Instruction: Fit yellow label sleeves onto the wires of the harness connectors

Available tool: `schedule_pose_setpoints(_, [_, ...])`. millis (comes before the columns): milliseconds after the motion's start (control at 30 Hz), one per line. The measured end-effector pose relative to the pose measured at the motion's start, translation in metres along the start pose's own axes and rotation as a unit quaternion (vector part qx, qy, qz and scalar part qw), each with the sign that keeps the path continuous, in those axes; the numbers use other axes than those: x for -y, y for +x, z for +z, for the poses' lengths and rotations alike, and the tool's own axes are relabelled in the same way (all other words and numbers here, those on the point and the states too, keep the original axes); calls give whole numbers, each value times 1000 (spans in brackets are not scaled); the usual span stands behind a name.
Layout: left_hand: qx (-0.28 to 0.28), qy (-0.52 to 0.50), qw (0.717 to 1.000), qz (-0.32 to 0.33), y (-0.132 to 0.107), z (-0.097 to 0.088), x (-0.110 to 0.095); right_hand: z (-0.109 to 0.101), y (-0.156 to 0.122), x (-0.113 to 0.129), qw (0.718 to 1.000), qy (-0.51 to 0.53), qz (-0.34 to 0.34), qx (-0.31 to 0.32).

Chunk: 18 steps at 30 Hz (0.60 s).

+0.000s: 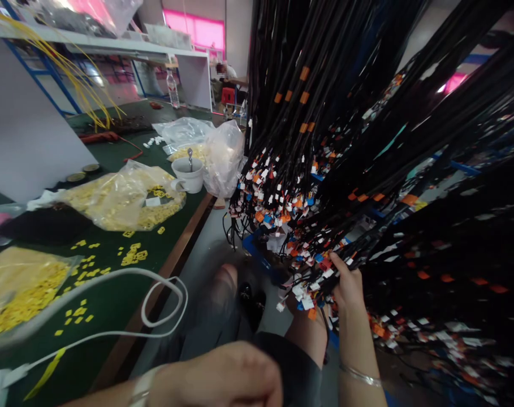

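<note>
A thick curtain of black cables (345, 141) hangs at the right, their lower ends carrying small white, orange, blue and red tags (277, 209). My right hand (348, 285) reaches up into the low tagged ends, fingers curled round a bunch of them. My left hand (223, 376) is at the bottom edge, seen from the back and blurred; its fingers are hidden. It hovers over my lap, near the table edge.
A green table (112, 305) at the left holds clear bags of yellow pieces (125, 198), loose yellow pieces, a white cup with a spoon (189, 172) and a white cord (155, 305). A blue bin (260, 257) sits on the floor under the cables. A person sits far back.
</note>
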<state>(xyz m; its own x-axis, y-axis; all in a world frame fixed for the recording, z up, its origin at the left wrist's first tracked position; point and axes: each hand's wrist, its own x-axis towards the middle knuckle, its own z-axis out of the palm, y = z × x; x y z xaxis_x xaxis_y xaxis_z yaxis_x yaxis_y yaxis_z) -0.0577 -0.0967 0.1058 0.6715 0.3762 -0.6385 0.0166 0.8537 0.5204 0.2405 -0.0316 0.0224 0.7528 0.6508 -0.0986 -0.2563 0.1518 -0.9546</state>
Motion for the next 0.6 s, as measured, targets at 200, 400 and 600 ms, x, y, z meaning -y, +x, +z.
schedule_pose_setpoints(200, [89,-173,979,-64,101,32,-19,-23,-14,17,992,-10,55,111])
schedule_pose_setpoints(400, [69,-169,982,57,135,31,-45,-14,-26,27,982,-45,74,170])
schedule_pose_setpoints(600, [74,-195,967,147,131,15,-76,30,-46,40,982,-36,69,172])
